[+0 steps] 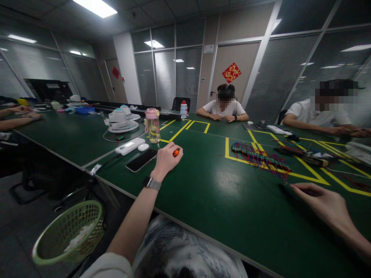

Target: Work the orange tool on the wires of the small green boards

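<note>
My left hand (167, 159) is closed around an orange object (175, 153); only its rounded end shows between the fingers. A black phone (142, 160) lies flat just left of that hand. At the right, my right hand (323, 202) is held low over the table, thumb and fingers pinched together. Something small and dark seems to be at its fingertips, too blurred to name. Just beyond lies a row of small green circuit boards (261, 157) with many red and blue wires, some trailing toward my right fingers.
A white power bank (130, 146), a round white case (143, 147), a pink-lidded bottle (152, 125) and white fans (123, 119) stand left on the green table (199, 204). Tools (307, 155) lie right. Two people sit opposite; another's hands show far left. A green basket (97, 216) is below.
</note>
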`<state>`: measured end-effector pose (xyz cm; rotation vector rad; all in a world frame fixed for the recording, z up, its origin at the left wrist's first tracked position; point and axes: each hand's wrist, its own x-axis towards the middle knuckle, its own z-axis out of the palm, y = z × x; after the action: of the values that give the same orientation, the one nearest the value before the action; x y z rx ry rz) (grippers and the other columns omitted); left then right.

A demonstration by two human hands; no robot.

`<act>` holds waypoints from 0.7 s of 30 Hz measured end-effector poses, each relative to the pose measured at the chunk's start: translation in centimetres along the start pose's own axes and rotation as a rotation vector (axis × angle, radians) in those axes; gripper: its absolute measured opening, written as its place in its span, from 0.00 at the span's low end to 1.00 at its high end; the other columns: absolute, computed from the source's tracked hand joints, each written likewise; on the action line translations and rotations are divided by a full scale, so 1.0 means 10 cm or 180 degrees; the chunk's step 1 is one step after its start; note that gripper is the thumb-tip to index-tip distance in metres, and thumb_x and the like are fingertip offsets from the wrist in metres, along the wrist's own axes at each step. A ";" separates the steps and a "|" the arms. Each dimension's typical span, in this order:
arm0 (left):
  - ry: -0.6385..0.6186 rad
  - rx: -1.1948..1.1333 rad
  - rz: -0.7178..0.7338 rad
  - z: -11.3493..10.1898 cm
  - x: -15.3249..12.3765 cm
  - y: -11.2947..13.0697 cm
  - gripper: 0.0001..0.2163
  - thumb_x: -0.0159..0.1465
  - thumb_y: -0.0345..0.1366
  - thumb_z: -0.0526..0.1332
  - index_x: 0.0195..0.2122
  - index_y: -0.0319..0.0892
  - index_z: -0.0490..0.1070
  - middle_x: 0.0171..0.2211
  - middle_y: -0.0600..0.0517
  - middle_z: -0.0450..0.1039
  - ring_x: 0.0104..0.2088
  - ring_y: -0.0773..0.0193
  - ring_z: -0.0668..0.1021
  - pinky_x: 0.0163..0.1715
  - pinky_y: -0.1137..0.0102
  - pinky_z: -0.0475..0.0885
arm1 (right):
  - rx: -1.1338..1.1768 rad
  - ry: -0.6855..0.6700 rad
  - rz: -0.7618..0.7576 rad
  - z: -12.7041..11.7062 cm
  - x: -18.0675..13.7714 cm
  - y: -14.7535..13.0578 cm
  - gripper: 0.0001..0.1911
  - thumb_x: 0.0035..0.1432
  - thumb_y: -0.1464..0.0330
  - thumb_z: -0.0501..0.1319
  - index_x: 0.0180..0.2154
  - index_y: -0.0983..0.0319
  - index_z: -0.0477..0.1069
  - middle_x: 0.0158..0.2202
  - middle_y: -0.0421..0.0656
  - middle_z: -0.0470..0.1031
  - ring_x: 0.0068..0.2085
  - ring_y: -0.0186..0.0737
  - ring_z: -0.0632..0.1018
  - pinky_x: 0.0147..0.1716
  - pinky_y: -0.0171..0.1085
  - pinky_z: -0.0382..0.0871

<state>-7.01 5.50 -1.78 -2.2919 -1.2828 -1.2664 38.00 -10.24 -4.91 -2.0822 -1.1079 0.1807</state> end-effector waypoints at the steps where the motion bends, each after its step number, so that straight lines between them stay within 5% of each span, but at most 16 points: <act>1: 0.0006 0.0000 0.0006 0.00 0.00 0.00 0.12 0.64 0.39 0.52 0.30 0.41 0.72 0.32 0.51 0.72 0.30 0.67 0.73 0.31 0.73 0.66 | -0.0108 0.0020 -0.0059 0.00 -0.01 -0.01 0.26 0.31 0.49 0.61 0.29 0.60 0.78 0.34 0.48 0.79 0.40 0.58 0.77 0.38 0.45 0.69; 21: 0.0019 -0.0072 0.0022 0.00 0.01 0.01 0.12 0.64 0.39 0.52 0.30 0.41 0.72 0.31 0.51 0.71 0.29 0.68 0.73 0.29 0.72 0.65 | -0.0530 -0.0266 -0.0226 0.08 0.00 -0.05 0.27 0.36 0.48 0.57 0.29 0.64 0.77 0.30 0.51 0.78 0.33 0.56 0.77 0.28 0.44 0.70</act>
<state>-6.94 5.47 -1.69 -2.3042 -1.2639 -1.2908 37.37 -9.60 -5.14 -2.1943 -1.2836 0.1461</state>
